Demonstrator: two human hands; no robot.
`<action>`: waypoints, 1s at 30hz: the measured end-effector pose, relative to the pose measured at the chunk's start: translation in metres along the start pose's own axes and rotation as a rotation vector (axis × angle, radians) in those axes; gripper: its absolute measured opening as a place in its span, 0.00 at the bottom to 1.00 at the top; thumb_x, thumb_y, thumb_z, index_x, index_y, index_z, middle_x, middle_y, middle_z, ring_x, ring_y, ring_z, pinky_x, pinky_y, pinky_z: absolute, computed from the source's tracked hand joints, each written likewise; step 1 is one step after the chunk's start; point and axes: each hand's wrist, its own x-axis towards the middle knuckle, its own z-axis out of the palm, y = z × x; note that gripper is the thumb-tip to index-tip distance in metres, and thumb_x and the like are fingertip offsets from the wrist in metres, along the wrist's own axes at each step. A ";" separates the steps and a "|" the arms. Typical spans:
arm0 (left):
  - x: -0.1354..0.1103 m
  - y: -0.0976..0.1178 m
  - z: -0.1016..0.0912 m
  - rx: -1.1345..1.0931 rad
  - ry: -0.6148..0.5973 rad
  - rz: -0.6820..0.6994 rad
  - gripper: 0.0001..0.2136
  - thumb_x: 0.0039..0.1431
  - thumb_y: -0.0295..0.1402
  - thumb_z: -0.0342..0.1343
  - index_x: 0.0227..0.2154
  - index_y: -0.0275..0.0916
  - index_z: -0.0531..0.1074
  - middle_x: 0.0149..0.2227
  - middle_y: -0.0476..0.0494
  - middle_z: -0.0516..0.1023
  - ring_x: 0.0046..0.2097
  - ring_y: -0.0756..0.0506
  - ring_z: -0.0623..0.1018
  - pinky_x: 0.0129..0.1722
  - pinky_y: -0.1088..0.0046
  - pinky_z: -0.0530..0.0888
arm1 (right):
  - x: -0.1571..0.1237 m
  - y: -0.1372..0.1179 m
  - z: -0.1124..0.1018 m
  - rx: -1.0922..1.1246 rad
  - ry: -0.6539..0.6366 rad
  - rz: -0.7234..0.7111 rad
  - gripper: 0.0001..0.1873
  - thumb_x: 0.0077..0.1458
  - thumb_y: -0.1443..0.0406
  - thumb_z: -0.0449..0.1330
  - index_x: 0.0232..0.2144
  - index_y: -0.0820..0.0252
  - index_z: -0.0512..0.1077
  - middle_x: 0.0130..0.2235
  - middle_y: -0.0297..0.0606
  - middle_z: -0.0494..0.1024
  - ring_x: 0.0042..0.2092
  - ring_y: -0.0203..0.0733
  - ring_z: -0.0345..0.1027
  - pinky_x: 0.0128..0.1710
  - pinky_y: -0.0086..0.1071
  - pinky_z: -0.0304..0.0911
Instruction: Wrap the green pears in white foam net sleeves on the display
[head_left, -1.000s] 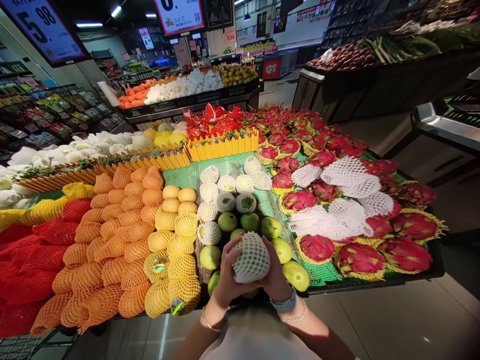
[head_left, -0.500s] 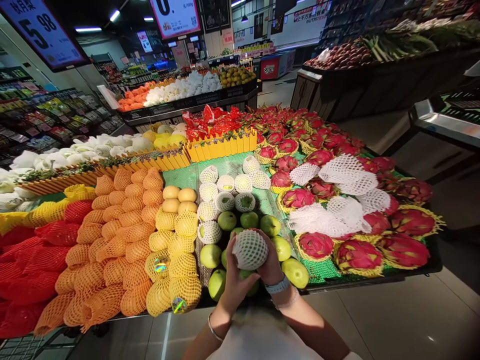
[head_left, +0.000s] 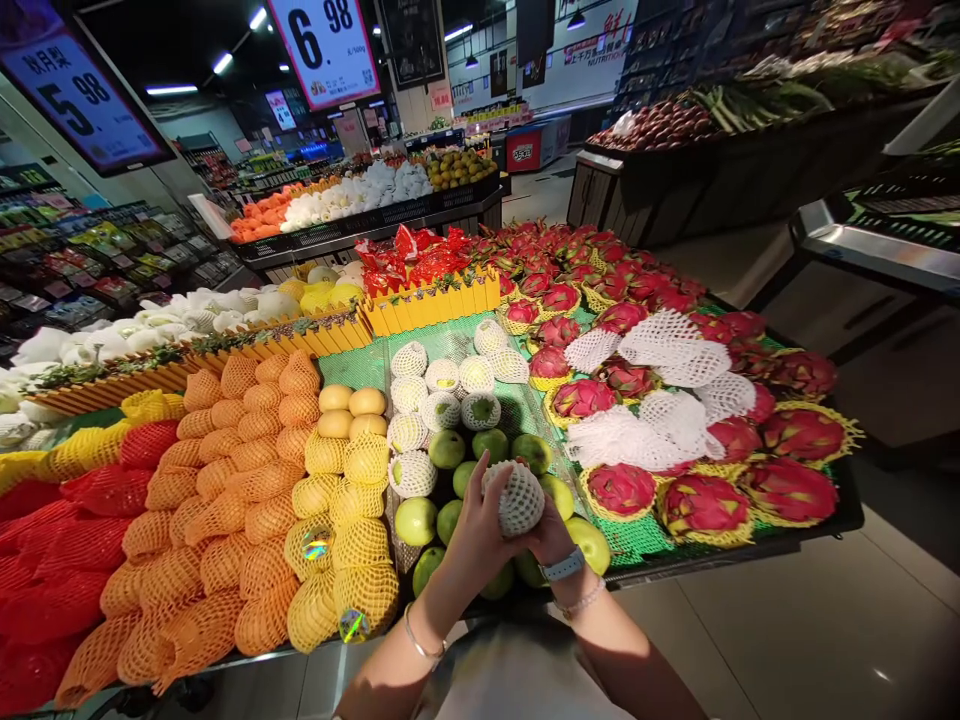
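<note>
A round green fruit in a white foam net (head_left: 520, 499) is held between both hands over the front of the fruit stand. My left hand (head_left: 478, 525) wraps its left side, fingers over the net. From the right and below, my right hand (head_left: 553, 535) supports it, its fingers largely hidden behind the fruit. Bare green fruits (head_left: 415, 521) lie beneath and around the hands. Behind them sit several fruits in white foam nets (head_left: 440, 410). A bare green fruit (head_left: 587, 545) rests just right of my right wrist.
Left are yellow-netted fruits (head_left: 365, 540), orange-netted fruits (head_left: 217, 520) and red-netted fruits (head_left: 67, 560). Dragon fruits (head_left: 705, 503) fill the right side, with loose white foam nets (head_left: 637, 438) on top. A low yellow fence (head_left: 435, 303) borders the back. Price screens (head_left: 322, 50) hang above.
My left hand has shifted from below the netted fruit to wrap its left side. Both hands and the fruit have moved slightly right, and the view has turned a little.
</note>
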 end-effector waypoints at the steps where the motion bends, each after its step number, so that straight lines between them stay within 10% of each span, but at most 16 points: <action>1: 0.007 0.001 0.001 0.014 -0.025 0.023 0.42 0.44 0.30 0.71 0.62 0.48 0.58 0.67 0.32 0.53 0.67 0.29 0.63 0.62 0.45 0.67 | 0.002 -0.003 -0.002 0.027 0.017 0.001 0.14 0.39 0.60 0.68 0.33 0.47 0.79 0.40 0.31 0.84 0.45 0.47 0.76 0.47 0.41 0.73; 14: 0.185 -0.017 0.012 0.235 -0.034 0.313 0.17 0.52 0.27 0.62 0.44 0.31 0.69 0.53 0.40 0.71 0.59 0.34 0.72 0.60 0.49 0.66 | 0.014 -0.067 -0.039 0.199 0.288 -0.385 0.19 0.50 0.60 0.66 0.46 0.53 0.76 0.51 0.36 0.80 0.58 0.42 0.69 0.67 0.44 0.53; 23: 0.214 -0.050 0.041 0.300 -0.065 0.251 0.14 0.50 0.33 0.66 0.37 0.36 0.70 0.46 0.39 0.75 0.53 0.36 0.75 0.56 0.57 0.73 | 0.016 -0.092 -0.123 -0.242 0.552 -0.596 0.18 0.46 0.56 0.67 0.39 0.57 0.76 0.42 0.40 0.81 0.47 0.46 0.74 0.59 0.50 0.61; 30: 0.208 -0.062 0.041 0.304 -0.092 0.220 0.19 0.45 0.26 0.66 0.42 0.36 0.71 0.52 0.35 0.74 0.57 0.34 0.71 0.62 0.50 0.63 | 0.028 -0.101 -0.125 -0.735 0.445 -0.664 0.16 0.48 0.55 0.65 0.37 0.59 0.78 0.44 0.45 0.78 0.51 0.53 0.68 0.60 0.54 0.56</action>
